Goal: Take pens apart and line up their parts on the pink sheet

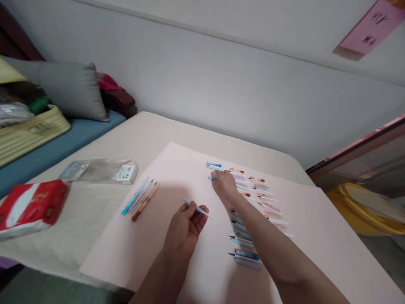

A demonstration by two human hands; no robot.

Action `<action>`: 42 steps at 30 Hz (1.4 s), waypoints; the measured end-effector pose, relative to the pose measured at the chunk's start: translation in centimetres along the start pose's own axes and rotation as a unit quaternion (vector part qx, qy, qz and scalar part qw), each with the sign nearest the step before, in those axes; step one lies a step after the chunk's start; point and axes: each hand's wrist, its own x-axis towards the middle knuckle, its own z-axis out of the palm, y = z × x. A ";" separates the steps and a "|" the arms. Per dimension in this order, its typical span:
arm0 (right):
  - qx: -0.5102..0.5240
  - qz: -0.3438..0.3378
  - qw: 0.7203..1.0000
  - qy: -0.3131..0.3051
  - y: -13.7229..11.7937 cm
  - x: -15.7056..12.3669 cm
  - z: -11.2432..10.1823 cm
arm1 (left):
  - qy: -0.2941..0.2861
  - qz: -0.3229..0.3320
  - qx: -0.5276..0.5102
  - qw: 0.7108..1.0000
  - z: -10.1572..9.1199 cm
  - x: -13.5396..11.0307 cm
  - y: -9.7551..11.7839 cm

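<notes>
My left hand (186, 223) is closed on a slim pale pen (202, 212), held above the pink sheet (177, 169) with its narrow tip pointing right. Farther off, my right hand (224, 183) has its fingers closed at the upper left of the laid-out pens. A short teal pen end (212, 177) sticks out from these fingers; the rest is hidden. Under and beside the right forearm lie rows of pens, among them a blue pen (247, 254) and a pale blue pen (242, 242). Left of my hands rests a small group with a light blue pen (136, 195) and a brown-ended pen (144, 203).
A clear plastic sleeve (101, 170) with labels and a red tissue pack (31, 204) lie on the beige table cover (158, 126). A yellow basket (31, 131) and grey cushion (69, 90) are at far left. A yellow tub (354, 211) stands at right. The wall (221, 80) borders the table's back.
</notes>
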 end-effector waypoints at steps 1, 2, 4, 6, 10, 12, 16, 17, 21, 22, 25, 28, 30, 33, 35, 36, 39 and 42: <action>-0.006 0.002 1.000 0.004 0.2 -0.2 0.0 | 0.000 -0.001 -0.001 1.000 0.0 0.0 0.0; -0.013 0.005 1.000 0.007 0.5 -0.4 0.0 | 0.003 -0.003 -0.002 1.000 0.0 0.1 0.1; -0.023 0.006 1.000 0.006 1.1 -0.9 0.1 | 0.011 -0.005 -0.005 1.000 0.0 0.1 0.1; -0.017 0.001 1.000 -0.002 1.5 -1.6 0.2 | 0.020 0.003 -0.012 1.000 -0.1 0.1 0.1; 0.017 -0.013 1.000 -0.003 1.5 -3.2 0.7 | 0.027 0.028 -0.027 0.999 -0.3 0.3 0.3; 0.039 -0.007 0.999 0.003 1.0 -3.8 0.9 | 0.028 0.035 -0.027 0.999 -0.4 0.4 0.5; 0.094 0.013 0.995 0.037 -0.3 -4.6 0.3 | 0.039 0.049 -0.033 0.998 -0.4 0.6 1.4; 0.113 0.011 0.993 0.045 -0.6 -4.9 0.0 | 0.042 0.054 -0.037 0.997 -0.5 0.7 1.7; 0.200 -0.042 0.976 0.081 -1.9 -7.8 -2.1 | 0.045 0.082 -0.053 0.994 -0.8 1.0 2.5; 0.218 -0.059 0.970 0.088 -2.2 -8.9 -2.7 | 0.045 0.087 -0.055 0.994 -0.9 1.1 2.5; 0.257 -0.082 0.958 0.097 -3.0 -12.1 -4.6 | 0.039 0.090 -0.053 0.994 -0.9 1.2 2.3; 0.274 -0.083 0.954 0.092 -3.7 -14.4 -6.0 | 0.034 0.091 -0.044 0.994 -0.8 1.0 1.7; 0.274 -0.082 0.954 0.093 -4.0 -15.4 -6.5 | 0.027 0.093 -0.034 0.995 -0.8 0.9 1.3; 0.264 -0.076 0.957 0.097 -4.3 -16.2 -6.7 | 0.012 0.100 -0.012 0.995 -0.9 0.8 0.8; 0.251 -0.071 0.960 0.097 -4.5 -16.6 -6.7 | 0.007 0.109 0.006 0.994 -0.9 0.9 0.5; 0.243 -0.067 0.963 0.097 -4.6 -16.8 -6.7 | 0.004 0.113 0.016 0.993 -1.0 0.9 0.4; 0.218 -0.056 0.969 0.102 -5.0 -17.3 -7.0 | -0.004 0.127 0.051 0.991 -0.9 0.7 0.1; 0.193 -0.049 0.974 0.112 -5.6 -17.6 -7.5 | -0.007 0.134 0.085 0.987 -0.6 0.2 -0.2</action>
